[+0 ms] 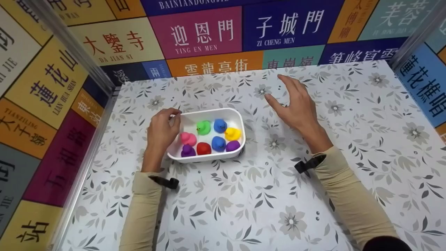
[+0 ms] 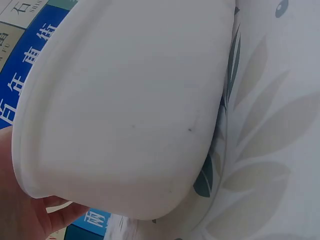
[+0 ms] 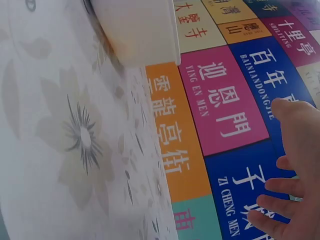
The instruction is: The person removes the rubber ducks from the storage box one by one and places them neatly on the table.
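A white plastic tub (image 1: pixel 209 159) stands on the patterned tabletop with several small rubber ducks inside. Among them are a green duck (image 1: pixel 203 128), a yellow duck (image 1: pixel 232 134), a pink duck (image 1: pixel 188 138) and a red duck (image 1: pixel 204 149), plus blue and purple ones. My left hand (image 1: pixel 162 129) grips the tub's rim at its far left corner, thumb and fingers bent over the edge. In the left wrist view the tub's wall (image 2: pixel 125 110) fills the middle. To the right of the tub, my right hand (image 1: pixel 296 106) hovers with fingers spread, holding nothing.
The tabletop (image 1: pixel 223 216) has a grey leaf and flower print. Panels with coloured blocks of lettering stand behind it (image 1: pixel 205 33) and along both sides. Clear posts mark the corners at the back left and back right.
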The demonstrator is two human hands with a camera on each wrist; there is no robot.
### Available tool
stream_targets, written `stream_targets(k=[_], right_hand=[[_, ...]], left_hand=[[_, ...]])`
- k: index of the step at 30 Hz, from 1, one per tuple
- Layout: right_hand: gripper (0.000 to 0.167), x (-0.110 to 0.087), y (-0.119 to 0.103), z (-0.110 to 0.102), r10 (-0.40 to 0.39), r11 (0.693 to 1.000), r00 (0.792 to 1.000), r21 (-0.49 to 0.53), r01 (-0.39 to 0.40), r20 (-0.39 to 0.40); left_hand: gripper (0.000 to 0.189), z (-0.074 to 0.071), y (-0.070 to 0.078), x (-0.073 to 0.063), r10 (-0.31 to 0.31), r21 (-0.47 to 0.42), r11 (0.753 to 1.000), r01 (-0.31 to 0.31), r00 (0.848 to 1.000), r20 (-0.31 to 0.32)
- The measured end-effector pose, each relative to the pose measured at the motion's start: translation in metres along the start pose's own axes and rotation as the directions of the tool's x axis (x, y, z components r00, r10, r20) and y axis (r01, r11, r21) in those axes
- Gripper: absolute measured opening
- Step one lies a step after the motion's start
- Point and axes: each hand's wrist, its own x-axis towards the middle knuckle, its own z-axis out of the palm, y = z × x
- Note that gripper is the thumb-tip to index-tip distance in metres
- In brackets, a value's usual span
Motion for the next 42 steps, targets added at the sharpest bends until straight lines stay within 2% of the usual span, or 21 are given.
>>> stream_targets(k=[5,13,20,26,30,36,42], right_hand=[[0.069,-0.007,-0.009,0.007,-0.032,0.999,0.999,0.031,0.031,0.024],[0.052,-0.013,-0.018,0.018,-0.099,0.992,0.991,0.091,0.091,0.088],[0.047,-0.018,-0.028,0.022,-0.12,0.988,0.979,0.112,0.103,0.162],[0.046,-0.022,-0.041,0.026,-0.17,0.976,0.965,0.168,0.138,0.198],[0.045,-0.026,-0.051,0.028,-0.203,0.965,0.952,0.21,0.155,0.229],[0.041,-0.034,-0.066,0.035,-0.258,0.95,0.916,0.254,0.182,0.306],[0.038,-0.038,-0.077,0.041,-0.249,0.964,0.889,0.183,0.191,0.386]], left_hand=[[0.019,0.0,-0.002,-0.001,-0.005,-0.038,0.999,0.005,1.0,0.017],[0.019,0.003,0.0,0.003,0.03,-0.092,0.995,-0.028,0.999,0.024],[0.019,0.006,0.001,0.006,0.036,-0.147,0.989,-0.033,0.999,0.017],[0.019,0.01,0.0,0.01,0.039,-0.2,0.979,-0.037,0.999,0.006],[0.02,0.013,0.001,0.012,0.021,-0.196,0.98,-0.017,1.0,0.014],[0.02,0.012,0.001,0.012,0.006,-0.21,0.978,0.0,1.0,0.03],[0.024,0.011,0.0,0.01,0.03,-0.26,0.966,-0.015,0.998,0.054]])
